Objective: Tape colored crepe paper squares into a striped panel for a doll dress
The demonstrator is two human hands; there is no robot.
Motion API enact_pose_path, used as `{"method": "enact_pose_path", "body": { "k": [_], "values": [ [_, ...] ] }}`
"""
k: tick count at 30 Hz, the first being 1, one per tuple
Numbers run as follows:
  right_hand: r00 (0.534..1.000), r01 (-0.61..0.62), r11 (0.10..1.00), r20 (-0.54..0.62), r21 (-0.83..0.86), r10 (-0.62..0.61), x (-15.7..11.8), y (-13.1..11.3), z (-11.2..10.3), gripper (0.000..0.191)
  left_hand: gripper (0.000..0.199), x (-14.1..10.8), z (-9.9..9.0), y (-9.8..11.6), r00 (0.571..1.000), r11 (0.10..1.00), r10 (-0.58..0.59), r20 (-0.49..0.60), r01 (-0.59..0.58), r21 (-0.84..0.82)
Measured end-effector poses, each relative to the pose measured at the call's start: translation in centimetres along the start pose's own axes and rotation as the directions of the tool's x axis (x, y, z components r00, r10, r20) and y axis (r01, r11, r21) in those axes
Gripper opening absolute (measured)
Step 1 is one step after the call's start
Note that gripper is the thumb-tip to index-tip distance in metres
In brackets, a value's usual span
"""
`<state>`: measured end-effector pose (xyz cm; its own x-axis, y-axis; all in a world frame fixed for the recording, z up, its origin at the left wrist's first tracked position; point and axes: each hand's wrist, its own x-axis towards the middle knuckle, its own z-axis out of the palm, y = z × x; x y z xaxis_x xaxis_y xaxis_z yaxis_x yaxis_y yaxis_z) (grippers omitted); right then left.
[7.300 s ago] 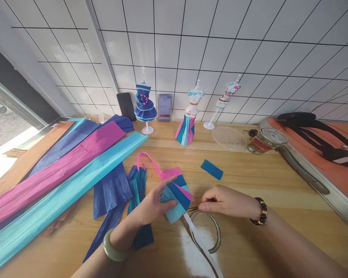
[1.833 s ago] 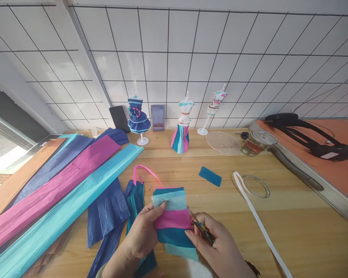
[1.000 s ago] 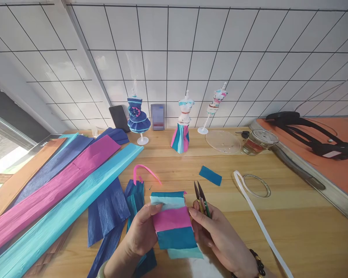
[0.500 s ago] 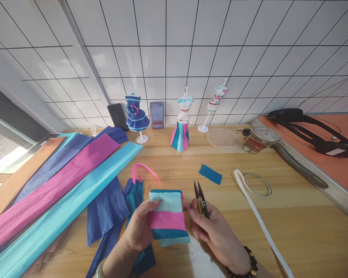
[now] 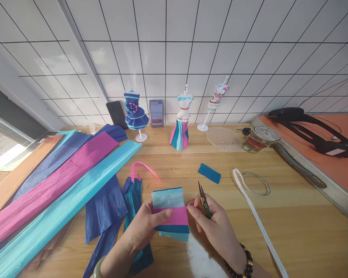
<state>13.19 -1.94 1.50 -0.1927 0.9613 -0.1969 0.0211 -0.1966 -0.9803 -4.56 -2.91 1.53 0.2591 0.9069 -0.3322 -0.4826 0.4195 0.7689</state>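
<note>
My left hand point(image 5: 145, 225) is closed on a striped piece of crepe paper point(image 5: 170, 216) with light blue, pink and dark teal bands. Its thumb lies flat across the pink band. At the paper's right edge is my right hand point(image 5: 210, 222), with a small pair of scissors point(image 5: 203, 200) tucked in its fingers, blades pointing up. The right thumb and forefinger pinch together beside the pink band; whether they grip the paper edge I cannot tell. Beyond the hands lies a dark teal paper rectangle point(image 5: 209, 173). A curled pink strip point(image 5: 145, 166) rests to its left.
Long crepe paper sheets point(image 5: 60, 185) cover the left side, with blue pieces point(image 5: 106, 208) nearby. Three small dress forms point(image 5: 135, 116) and two phones point(image 5: 156, 113) stand along the tiled wall. At right are a white tape point(image 5: 259, 220), a glass jar point(image 5: 261, 139) and a clear disc point(image 5: 223, 139).
My left thumb has moved down from the light blue band onto the pink one. The scissors' blades have come closer together and tilted. The right fingers still stay by the paper's right edge.
</note>
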Motion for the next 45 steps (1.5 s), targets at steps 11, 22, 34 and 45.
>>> {"method": "enact_pose_path", "body": {
  "k": [11,22,34,45],
  "values": [
    [0.998,0.025,0.989,-0.054,-0.146,-0.033,0.1,-0.3,-0.3,0.027,0.028,0.1,0.1,-0.1,0.993,0.989,0.069,-0.097,-0.055,0.139],
    [0.984,-0.17,0.946,0.003,0.275,0.176,1.0,0.3,-0.6,0.03,0.028,0.2,0.0,0.5,0.972,0.996,0.085,-0.221,-0.086,0.003],
    [0.968,-0.246,0.837,0.079,0.488,0.238,1.2,0.0,-0.7,0.027,0.027,0.0,0.0,0.9,0.948,0.992,0.1,-0.303,-0.12,-0.049],
    [0.997,-0.069,0.901,-0.069,-0.429,0.044,3.3,-4.7,-8.6,0.041,0.031,-0.1,0.0,0.7,0.948,0.984,0.127,-0.291,-0.156,-0.082]
  ]
}}
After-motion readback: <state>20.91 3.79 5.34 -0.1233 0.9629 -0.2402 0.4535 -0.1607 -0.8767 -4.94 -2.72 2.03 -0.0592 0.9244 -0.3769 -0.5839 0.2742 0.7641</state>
